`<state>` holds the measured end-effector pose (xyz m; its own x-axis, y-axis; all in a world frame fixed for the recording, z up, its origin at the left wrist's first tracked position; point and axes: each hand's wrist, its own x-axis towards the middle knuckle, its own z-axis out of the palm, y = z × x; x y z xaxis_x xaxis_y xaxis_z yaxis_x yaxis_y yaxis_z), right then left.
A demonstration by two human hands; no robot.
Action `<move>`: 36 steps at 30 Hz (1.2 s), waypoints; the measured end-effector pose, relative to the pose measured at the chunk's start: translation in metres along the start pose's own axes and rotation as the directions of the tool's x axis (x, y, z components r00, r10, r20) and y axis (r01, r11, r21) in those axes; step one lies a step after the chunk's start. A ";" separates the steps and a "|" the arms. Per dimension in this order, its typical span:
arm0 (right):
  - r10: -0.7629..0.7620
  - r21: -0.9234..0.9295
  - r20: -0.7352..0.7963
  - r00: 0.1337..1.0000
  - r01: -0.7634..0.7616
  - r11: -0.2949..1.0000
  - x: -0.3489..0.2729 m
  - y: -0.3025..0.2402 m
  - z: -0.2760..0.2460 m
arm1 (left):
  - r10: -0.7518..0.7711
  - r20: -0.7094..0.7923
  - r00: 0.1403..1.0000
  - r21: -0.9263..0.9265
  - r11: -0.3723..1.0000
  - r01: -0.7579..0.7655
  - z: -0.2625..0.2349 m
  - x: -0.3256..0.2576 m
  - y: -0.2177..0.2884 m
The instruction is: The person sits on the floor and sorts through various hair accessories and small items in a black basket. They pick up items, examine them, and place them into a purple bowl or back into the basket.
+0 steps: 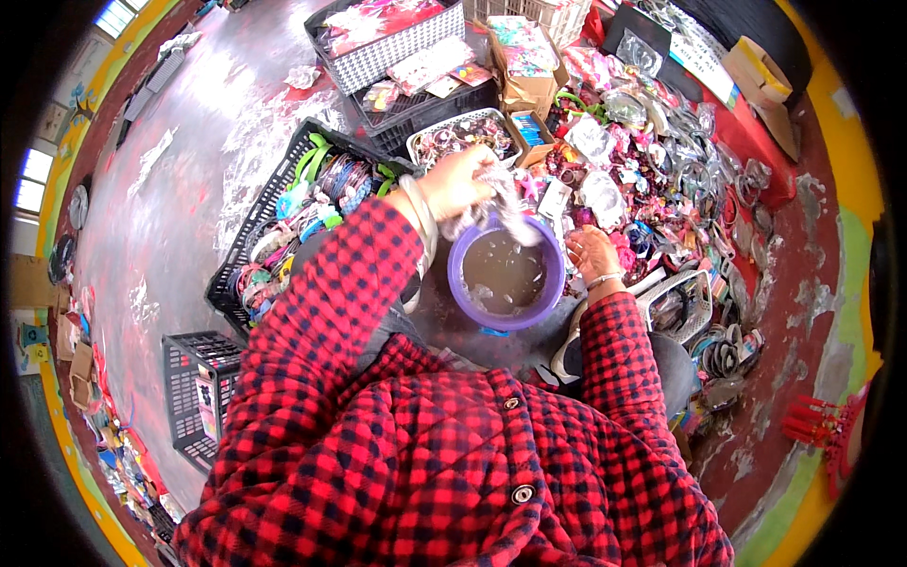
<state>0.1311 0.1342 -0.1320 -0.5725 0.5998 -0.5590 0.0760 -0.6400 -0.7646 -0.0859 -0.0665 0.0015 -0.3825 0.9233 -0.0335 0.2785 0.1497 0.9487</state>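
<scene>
My left hand (460, 181) is closed round a wet-looking greyish cloth (511, 210), which hangs down over the far rim of a purple basin (457, 295). Murky brownish water (501, 269) with pale bits floating on it fills the basin. Just right of the basin is my right hand (593, 253), its fingers curled together near a heap of small hair accessories (641, 203). Whatever those fingers may hold is too small to make out. The basin stands on the floor between my feet.
On the left, a black crate (230, 274) is full of colourful headbands. A white basket (472, 123) of small items and a cardboard box (522, 87) stand beyond the basin. Near my right knee lies a white basket (700, 304). An open black crate (189, 402) stands at lower left.
</scene>
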 end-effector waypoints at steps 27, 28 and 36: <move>0.143 -0.224 -0.012 0.990 -0.142 0.964 0.002 0.034 -0.002 | -0.382 -0.297 0.875 0.805 0.393 0.445 -0.066 0.046 -0.119; 0.154 -0.275 0.023 0.988 -0.142 0.951 -0.004 0.037 0.003 | -0.215 -0.362 0.907 0.806 0.416 0.421 -0.058 0.036 -0.096; -0.067 -0.899 0.264 0.962 0.271 0.344 0.032 0.044 -0.037 | 0.448 -0.172 0.877 0.748 0.639 -0.180 -0.052 -0.037 0.016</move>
<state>0.1466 0.1435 -0.1954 -0.7715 0.4934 -0.4018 0.6052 0.3739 -0.7028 -0.1131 -0.1161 0.0347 -0.3624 0.8160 0.4503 0.9055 0.1939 0.3774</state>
